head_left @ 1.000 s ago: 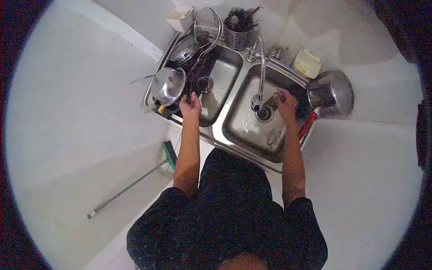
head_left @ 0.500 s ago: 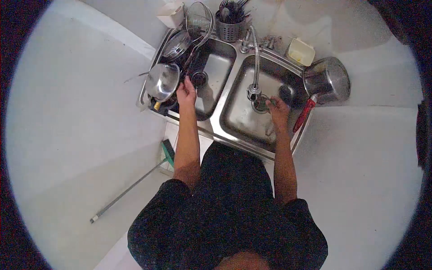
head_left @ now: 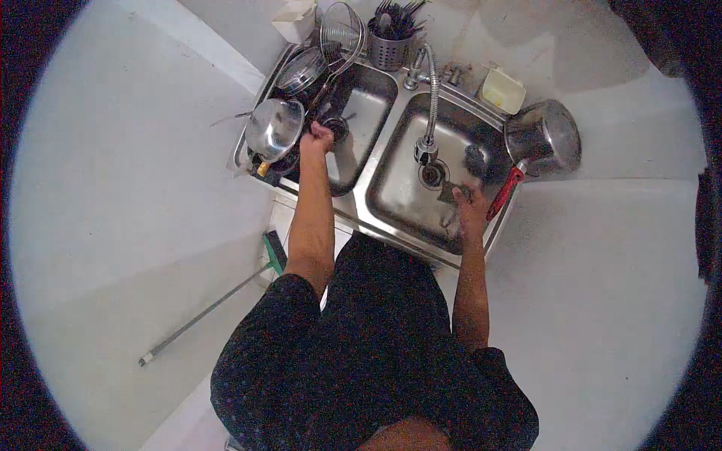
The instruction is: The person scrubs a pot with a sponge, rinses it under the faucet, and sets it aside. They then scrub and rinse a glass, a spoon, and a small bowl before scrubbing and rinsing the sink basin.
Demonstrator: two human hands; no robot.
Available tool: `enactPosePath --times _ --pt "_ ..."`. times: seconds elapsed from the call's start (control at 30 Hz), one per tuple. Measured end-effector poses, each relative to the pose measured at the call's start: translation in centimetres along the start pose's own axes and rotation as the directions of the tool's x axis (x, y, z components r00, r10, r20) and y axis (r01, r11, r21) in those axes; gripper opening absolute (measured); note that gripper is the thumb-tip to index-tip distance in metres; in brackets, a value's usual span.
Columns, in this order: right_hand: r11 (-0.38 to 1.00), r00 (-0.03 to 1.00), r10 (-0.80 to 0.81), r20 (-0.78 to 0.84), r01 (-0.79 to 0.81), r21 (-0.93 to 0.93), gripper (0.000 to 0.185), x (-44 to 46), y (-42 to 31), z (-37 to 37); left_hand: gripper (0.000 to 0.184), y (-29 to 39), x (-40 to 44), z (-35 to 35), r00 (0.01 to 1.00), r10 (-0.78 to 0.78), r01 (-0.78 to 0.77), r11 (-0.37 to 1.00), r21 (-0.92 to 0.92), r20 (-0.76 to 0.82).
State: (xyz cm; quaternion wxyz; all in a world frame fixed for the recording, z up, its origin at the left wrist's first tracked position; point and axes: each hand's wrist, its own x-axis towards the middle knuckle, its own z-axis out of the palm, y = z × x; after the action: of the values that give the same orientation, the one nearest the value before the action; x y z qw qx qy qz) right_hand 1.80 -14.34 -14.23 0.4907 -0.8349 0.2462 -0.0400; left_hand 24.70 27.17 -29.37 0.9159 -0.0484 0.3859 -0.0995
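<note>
My right hand point(head_left: 471, 210) is over the right sink basin point(head_left: 398, 195), closed on a dark greenish scouring pad point(head_left: 449, 192) beside the drain point(head_left: 432, 174). Over the left basin point(head_left: 368, 113), my left hand point(head_left: 319, 138) has its fingers curled; what they hold, if anything, I cannot make out. Right by it sits a shiny metal bowl point(head_left: 275, 129) among stacked dishes. Dark long handles point(head_left: 322, 96) run from near my left fingers up toward a wire strainer point(head_left: 342, 34). A coiled faucet hose point(head_left: 434, 98) hangs above the right basin, its spray head over the drain.
A pot point(head_left: 553, 137) with a red handle point(head_left: 505, 194) rests at the right rim. Behind the basins stand a perforated utensil holder point(head_left: 389, 54), a pale yellow dish point(head_left: 502, 90) and a white container point(head_left: 295, 21). A green-headed broom point(head_left: 272, 254) leans lower left.
My right hand has drawn the scouring pad back from the drain, toward me. My left fingers, earlier stretched out more, have curled in. The view has shifted slightly.
</note>
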Motion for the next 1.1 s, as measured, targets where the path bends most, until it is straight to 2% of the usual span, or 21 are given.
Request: enactPosePath --times 0.07,0.13,0.17,0.23,0.27,0.37,0.47,0.5,0.53,0.6,0.67,0.73,0.8,0.83,0.9,0.97,1.03,1.1 --pt "1.0 0.999 -0.003 -0.041 0.003 -0.006 0.034 -1.2 -0.8 0.0 0.021 -0.9 -0.2 0.9 0.984 0.085 -0.091 0.995 -0.036 -0.157" --pt "0.984 0.999 0.026 0.036 -0.032 0.177 0.037 -1.0 1.1 0.3 0.022 -4.6 -3.7 5.4 0.909 0.106 -0.23 0.935 -0.271 -0.404" --pt "0.963 0.997 0.036 0.075 -0.055 0.264 0.038 -0.9 1.7 0.5 0.023 -4.3 -3.8 5.6 0.926 0.105 -0.232 0.915 -0.329 -0.362" --pt "0.976 0.998 0.026 0.055 -0.038 0.216 0.04 -1.0 3.1 0.7 0.028 -4.0 -3.7 6.1 0.956 0.105 -0.221 0.87 -0.44 -0.274" --pt "0.981 0.999 0.021 0.043 -0.029 0.192 0.042 -1.0 3.1 0.5 0.025 -3.7 -4.2 6.8 0.948 -0.041 -0.121 0.872 -0.475 -0.315" --pt "0.98 0.995 0.084 0.056 -0.092 0.175 0.044 -1.2 2.9 0.0 0.026 -6.9 -6.1 6.1 0.965 0.184 -0.235 0.924 -0.301 -0.187" --pt "0.958 0.986 0.166 -0.005 -0.16 0.237 0.034 -1.8 1.6 0.1 0.024 -9.1 -5.0 2.1 0.978 0.204 -0.196 0.973 0.124 -0.048" --pt "0.966 0.993 0.11 -0.035 -0.099 0.237 0.034 -1.4 1.8 0.3 0.021 -10.2 -4.7 0.5 0.986 0.167 -0.149 0.919 0.366 -0.018" --pt "0.971 0.996 0.055 -0.065 -0.038 0.236 0.034 -0.8 2.5 0.9 0.018 -11.5 -4.9 -1.0 0.992 0.124 -0.104 0.803 0.587 0.005" --pt "0.964 0.993 -0.022 -0.113 0.051 0.259 0.031 0.8 2.5 1.3 0.014 -16.1 -9.0 -1.6 0.995 0.076 -0.097 0.684 0.723 0.062" --pt "0.944 0.987 -0.076 -0.144 0.118 0.309 0.027 3.5 1.0 1.3 0.013 -17.2 -10.0 -3.5 0.996 0.001 -0.068 0.614 0.786 0.086" --pt "0.884 0.989 0.059 -0.136 0.012 0.468 0.022 5.7 -2.7 0.6 0.014 -18.0 -10.3 -4.4 0.992 -0.042 -0.079 0.517 0.852 0.118" --pt "0.901 0.978 -0.052 -0.201 0.133 0.414 0.021 9.5 -2.0 1.1 0.018 -18.5 -10.5 -4.8 0.986 -0.057 -0.122 0.386 0.914 0.155" --pt "0.903 0.967 -0.109 -0.228 0.193 0.385 0.02 10.9 -1.8 1.5 0.019 -19.2 -11.1 -3.7 0.979 -0.045 -0.173 0.317 0.933 0.197" --pt "0.899 0.986 -0.023 -0.167 0.094 0.428 0.02 11.2 -3.1 1.6 0.021 -20.8 -13.3 -0.9 0.963 -0.026 -0.259 0.169 0.951 0.267" --pt "0.857 0.994 0.0 -0.114 0.058 0.512 0.019 11.3 -2.4 2.8 0.027 -19.8 -9.9 -0.5 0.902 -0.094 -0.425 -0.018 0.905 0.422" --pt "0.768 0.996 -0.045 -0.081 0.087 0.635 0.018 11.1 1.7 5.3 0.028 -19.3 -6.6 2.3 0.847 -0.085 -0.502 -0.451 0.738 0.525" --pt "0.565 0.982 0.115 0.151 -0.19 0.803 0.017 7.8 1.5 5.6 0.028 -22.1 -9.8 7.8 0.686 -0.169 -0.666 -0.538 0.517 0.707"
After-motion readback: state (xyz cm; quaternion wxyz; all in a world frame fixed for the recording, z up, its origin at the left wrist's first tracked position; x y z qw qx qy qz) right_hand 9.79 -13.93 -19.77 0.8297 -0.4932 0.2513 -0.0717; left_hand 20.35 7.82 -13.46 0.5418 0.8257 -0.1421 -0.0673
